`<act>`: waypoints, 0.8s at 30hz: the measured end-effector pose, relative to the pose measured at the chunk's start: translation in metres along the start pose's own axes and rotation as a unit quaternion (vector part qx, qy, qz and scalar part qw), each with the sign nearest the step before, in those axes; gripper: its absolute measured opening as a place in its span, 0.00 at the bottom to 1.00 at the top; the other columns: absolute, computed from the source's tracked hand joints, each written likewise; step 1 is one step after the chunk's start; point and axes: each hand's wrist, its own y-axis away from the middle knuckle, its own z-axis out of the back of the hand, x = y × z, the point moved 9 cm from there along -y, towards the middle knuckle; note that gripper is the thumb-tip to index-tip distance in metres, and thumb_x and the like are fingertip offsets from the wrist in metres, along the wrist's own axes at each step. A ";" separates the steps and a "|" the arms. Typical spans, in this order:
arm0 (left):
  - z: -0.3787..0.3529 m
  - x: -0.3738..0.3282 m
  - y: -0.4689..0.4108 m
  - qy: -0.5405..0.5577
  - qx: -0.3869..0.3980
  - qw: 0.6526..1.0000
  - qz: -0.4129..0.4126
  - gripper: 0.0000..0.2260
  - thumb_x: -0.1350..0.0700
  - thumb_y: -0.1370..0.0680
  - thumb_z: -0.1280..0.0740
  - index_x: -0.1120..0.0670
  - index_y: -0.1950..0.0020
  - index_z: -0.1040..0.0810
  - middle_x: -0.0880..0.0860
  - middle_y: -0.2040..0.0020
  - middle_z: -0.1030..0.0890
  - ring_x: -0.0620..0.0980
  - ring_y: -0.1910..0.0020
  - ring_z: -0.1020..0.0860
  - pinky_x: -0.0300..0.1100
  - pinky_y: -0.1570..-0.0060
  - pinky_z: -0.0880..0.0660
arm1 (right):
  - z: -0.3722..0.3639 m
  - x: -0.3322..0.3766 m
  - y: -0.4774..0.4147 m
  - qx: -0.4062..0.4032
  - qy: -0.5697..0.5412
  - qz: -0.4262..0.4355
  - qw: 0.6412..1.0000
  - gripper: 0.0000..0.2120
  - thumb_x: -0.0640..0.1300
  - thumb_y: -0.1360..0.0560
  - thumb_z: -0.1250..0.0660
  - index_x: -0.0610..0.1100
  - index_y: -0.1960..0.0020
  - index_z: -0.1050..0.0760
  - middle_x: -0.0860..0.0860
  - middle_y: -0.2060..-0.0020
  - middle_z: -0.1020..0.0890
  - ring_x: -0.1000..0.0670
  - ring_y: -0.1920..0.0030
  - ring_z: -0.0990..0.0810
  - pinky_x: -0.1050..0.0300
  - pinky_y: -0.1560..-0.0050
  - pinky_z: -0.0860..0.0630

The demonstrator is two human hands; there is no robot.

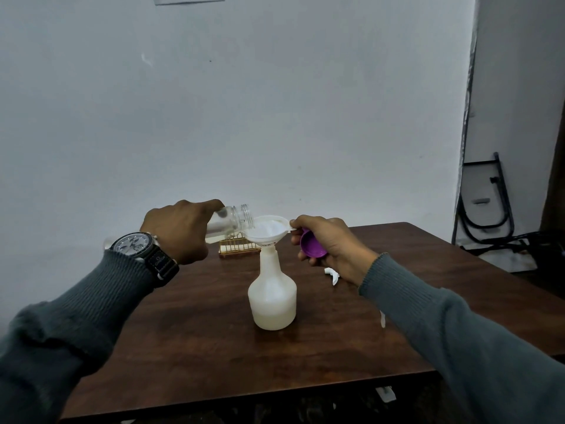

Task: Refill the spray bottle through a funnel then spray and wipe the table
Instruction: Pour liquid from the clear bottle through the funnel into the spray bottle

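Surface: dark brown wooden table (214,332) against a plain grey wall, with a folded black metal chair frame (486,203) leaning at far right.
Task's thing: white translucent plastic spray bottle (272,298) stands upright mid-table with its top off; a paler band low in its body looks like liquid, so I judge it far from full.
Funnel: white plastic funnel (267,231) sits with its spout in the bottle's neck.
Left hand: left hand (180,231), fingers wrapped round a clear threaded plastic jar (232,221).
Right hand: right hand (327,243) pinches the funnel's side tab with fingertips and tucks a purple plastic cap (312,244) in its curled fingers.
Key relation: the jar's long axis lies near level, mouth pointing right — just at the funnel's left rim. The pour turns on that mouth clearing the rim.
Nearby: white spray trigger head (332,275) lies on the table beneath the right wrist — still to be refitted.
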 end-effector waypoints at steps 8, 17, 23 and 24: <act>0.001 -0.001 0.000 -0.008 0.006 1.000 0.003 0.29 0.57 0.28 0.32 0.36 0.30 0.33 0.45 0.58 0.24 0.50 0.59 0.22 0.38 0.69 0.34 | 0.001 0.000 0.001 -0.001 0.003 0.000 1.000 0.09 0.45 0.25 0.28 0.39 0.52 0.18 0.48 0.67 0.15 0.46 0.73 0.22 0.60 0.74 0.30; 0.000 0.001 -0.001 -0.010 0.004 1.000 0.004 0.29 0.56 0.28 0.32 0.36 0.30 0.33 0.46 0.55 0.22 0.51 0.58 0.21 0.38 0.69 0.35 | 0.000 0.000 0.001 0.000 0.001 0.001 1.000 0.08 0.44 0.25 0.28 0.39 0.54 0.19 0.47 0.67 0.16 0.47 0.74 0.22 0.60 0.75 0.31; 0.001 0.000 -0.001 -0.015 0.006 1.000 0.003 0.29 0.56 0.28 0.32 0.36 0.30 0.33 0.46 0.56 0.23 0.50 0.59 0.22 0.38 0.70 0.35 | 0.001 0.000 0.002 0.000 0.002 0.000 1.000 0.08 0.45 0.25 0.27 0.39 0.54 0.18 0.48 0.67 0.16 0.47 0.74 0.22 0.60 0.74 0.31; 0.000 0.000 -0.002 -0.015 0.007 1.000 0.003 0.29 0.56 0.28 0.32 0.36 0.30 0.33 0.45 0.55 0.23 0.50 0.59 0.22 0.38 0.70 0.35 | 0.001 0.000 0.002 0.001 0.000 0.001 1.000 0.08 0.44 0.25 0.27 0.39 0.54 0.18 0.47 0.67 0.16 0.47 0.74 0.22 0.60 0.74 0.31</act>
